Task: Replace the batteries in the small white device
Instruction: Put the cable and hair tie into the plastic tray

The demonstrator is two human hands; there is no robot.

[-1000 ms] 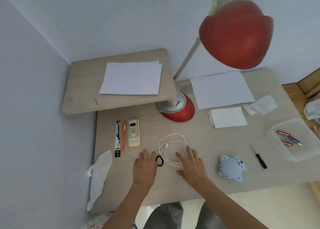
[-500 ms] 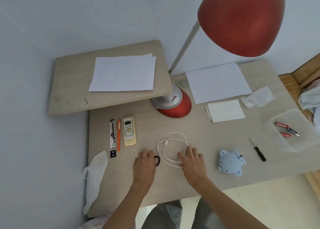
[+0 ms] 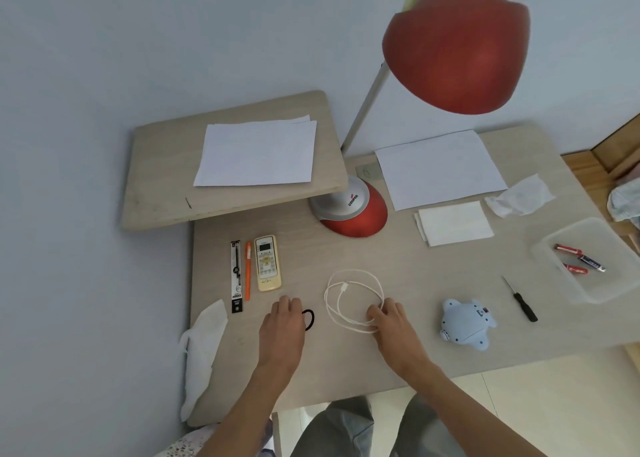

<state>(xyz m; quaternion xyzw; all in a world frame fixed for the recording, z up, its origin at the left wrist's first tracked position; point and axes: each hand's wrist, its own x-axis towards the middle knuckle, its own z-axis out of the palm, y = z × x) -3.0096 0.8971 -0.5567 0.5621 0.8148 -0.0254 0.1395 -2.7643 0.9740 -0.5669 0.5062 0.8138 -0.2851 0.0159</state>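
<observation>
Left grip: the left grip (image 3: 282,328) rests on the pale wood-grain counter (image 3: 415,259), fingers loosely bent, holding nothing.
Hair tie: a black elastic hair tie (image 3: 309,319) lies just beside that grip's inner edge; whether they touch is unclear.
Right grip: the right grip (image 3: 391,321) has its fingers curled onto the near right side of a white coiled cable (image 3: 346,287).
Device: the cream-white rectangular plastic remote control (image 3: 266,262) lies face up, beyond the left grip and slightly to its left, apart from it and untouched; it is well apart from the right grip, across the cable.
Beside the device: a thin orange pen (image 3: 248,269) and a narrow black flat packet (image 3: 236,276) lie parallel on its left.
Batteries: red and dark cylindrical batteries (image 3: 578,259) sit in a translucent plastic tray (image 3: 588,235) at the far right, well apart from both grips.
Tool: a small black-handled screwdriver (image 3: 521,301) lies between the tray and a pale blue plush toy (image 3: 465,323).
</observation>
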